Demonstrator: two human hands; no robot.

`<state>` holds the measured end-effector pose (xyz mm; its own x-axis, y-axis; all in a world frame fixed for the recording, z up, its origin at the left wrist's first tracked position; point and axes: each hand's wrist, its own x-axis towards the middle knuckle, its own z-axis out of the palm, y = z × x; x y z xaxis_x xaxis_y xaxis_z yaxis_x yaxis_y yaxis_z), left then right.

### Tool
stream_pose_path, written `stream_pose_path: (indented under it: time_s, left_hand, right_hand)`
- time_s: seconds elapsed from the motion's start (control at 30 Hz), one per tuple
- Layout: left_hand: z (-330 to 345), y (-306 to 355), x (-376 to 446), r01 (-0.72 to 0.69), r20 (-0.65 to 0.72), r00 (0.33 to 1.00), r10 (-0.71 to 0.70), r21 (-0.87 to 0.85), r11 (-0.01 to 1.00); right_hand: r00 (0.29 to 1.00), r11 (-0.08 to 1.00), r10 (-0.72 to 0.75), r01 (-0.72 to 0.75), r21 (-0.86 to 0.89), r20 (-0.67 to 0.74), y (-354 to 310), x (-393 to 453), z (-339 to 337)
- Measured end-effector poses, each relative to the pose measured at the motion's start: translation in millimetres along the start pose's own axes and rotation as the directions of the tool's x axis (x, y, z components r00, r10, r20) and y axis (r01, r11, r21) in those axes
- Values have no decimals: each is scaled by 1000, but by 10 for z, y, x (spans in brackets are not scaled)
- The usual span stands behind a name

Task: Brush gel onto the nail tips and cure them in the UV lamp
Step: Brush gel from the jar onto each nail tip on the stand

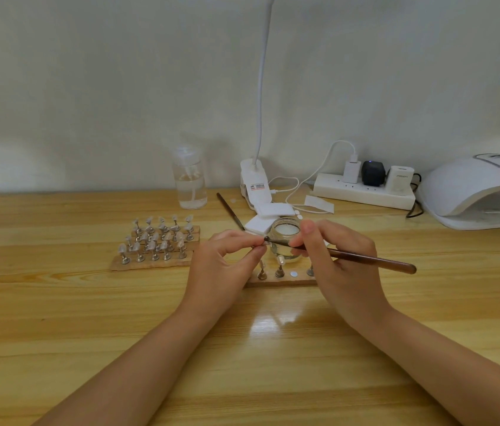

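My left hand (227,259) pinches a small nail tip on its metal stand (257,245) above the table. My right hand (331,256) grips a brown wooden brush (371,260), its tip touching the held nail tip. Just behind the hands sits a glass gel jar (285,233). Under them lies a wooden holder strip (279,282) with a few nail tips standing on it. The white UV lamp (473,192) sits at the far right, its opening facing me.
Left of the hands, wooden strips (153,262) hold several more nail tips. A clear bottle (189,179), a second brush (230,210), white pads (270,212), a clip lamp (254,179) and a power strip (362,192) line the back of the wooden table (89,318).
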<state>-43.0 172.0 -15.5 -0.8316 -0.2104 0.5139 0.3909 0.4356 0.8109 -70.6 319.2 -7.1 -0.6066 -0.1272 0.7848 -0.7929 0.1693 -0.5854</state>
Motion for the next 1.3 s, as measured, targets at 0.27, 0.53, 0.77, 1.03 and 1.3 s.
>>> stream_pose_path:
  time_s: [0.27,0.53,0.77,1.03,1.3]
  left_hand:
    - [7,-2,10,6,-3,1000,-6,7,1000]
    - [3,5,3,1,-2,1000,-1,9,1000]
    - [0,6,1,3,0,1000,-3,6,1000]
    - [1,-1,2,-6,7,1000,6,12,1000]
    - [2,4,3,-10,4,1000,10,26,1000]
  right_hand:
    - [997,997,50,-46,59,-59,-7,4,-21]
    - [996,995,82,-81,49,-16,-29,2,8]
    - [995,996,76,-73,53,-60,-20,12,-22]
    - [997,997,72,-71,26,-14,-39,8,22]
    - [995,997,74,-71,44,-62,-44,17,-10]
